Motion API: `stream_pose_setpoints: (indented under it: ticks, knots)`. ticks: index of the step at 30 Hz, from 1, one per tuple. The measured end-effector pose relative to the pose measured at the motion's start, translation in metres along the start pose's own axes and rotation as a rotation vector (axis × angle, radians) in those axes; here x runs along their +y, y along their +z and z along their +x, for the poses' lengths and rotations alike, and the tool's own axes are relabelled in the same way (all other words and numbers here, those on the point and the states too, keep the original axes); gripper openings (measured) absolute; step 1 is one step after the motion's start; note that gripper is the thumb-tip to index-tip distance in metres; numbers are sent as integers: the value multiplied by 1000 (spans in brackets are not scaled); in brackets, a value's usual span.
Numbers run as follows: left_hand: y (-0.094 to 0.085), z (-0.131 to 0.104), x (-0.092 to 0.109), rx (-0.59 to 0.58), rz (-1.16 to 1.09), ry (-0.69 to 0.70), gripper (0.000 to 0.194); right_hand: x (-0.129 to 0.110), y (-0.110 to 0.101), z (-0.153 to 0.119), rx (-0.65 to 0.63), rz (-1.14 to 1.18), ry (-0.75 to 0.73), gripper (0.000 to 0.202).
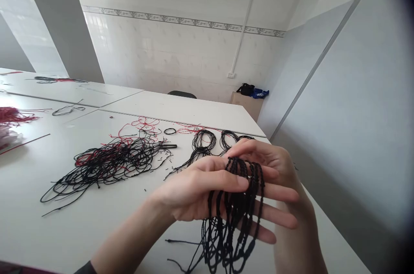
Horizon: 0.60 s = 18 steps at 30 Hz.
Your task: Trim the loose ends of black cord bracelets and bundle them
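- Black braided cord loops (237,209), a hanging bunch, are held in the air over the near part of the counter, with thin loose cord ends trailing below and to the left.
- White smooth-topped counter (181,205), made of several joined panels, spreads beneath the hands and carries the cords.
- Light brown cabinet (247,105) stands beyond the far right corner, with a black bag (246,89) and a blue item (260,93) on top.
- Large tangle of thin black cord (113,162), mixed with red strands, lies on the counter to the left of the hands.
- Left hand (200,185) has its grip closed on the loops: the thumb presses on their front near the top, and the fingers spread out behind and between them.
- Right hand (274,159) is bent around the top of the bunch, behind the left thumb; its fingertips are partly hidden, so how firmly it grasps cannot be told.
- Red thread bundle (11,115) lies at the far left.
- Two coiled black cord bundles (204,140) lie just beyond the hands.
- Small black cord ring (170,131) rests near the tangle, beside scattered red threads (145,124).
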State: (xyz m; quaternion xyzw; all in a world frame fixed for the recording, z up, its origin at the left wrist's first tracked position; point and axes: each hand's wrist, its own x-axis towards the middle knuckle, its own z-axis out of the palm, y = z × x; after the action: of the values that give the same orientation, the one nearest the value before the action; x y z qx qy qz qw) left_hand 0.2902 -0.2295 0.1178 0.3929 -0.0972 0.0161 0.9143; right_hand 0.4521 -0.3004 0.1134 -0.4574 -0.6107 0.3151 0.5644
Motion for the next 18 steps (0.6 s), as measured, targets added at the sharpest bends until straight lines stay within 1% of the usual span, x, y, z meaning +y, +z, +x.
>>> stream_pose_setpoints:
  ticks: [3, 6, 9, 12, 18]
  knots:
    - [1, 0, 1, 3, -12, -25, 36, 0, 2, 1, 37, -12, -23, 9]
    - [1, 1, 2, 2, -15, -42, 37, 0, 4, 1, 78, -63, -79, 10]
    - [0, 2, 2, -22, -22, -58, 37, 1, 6, 1, 57, -64, -148, 11]
    - [-1, 3, 2, -47, -29, -76, 37, 4, 6, 1, 23, -62, -183, 12]
    - [-1, 3, 2, -26, -25, -54, 36, 7, 5, 4, 10, -65, -234, 9]
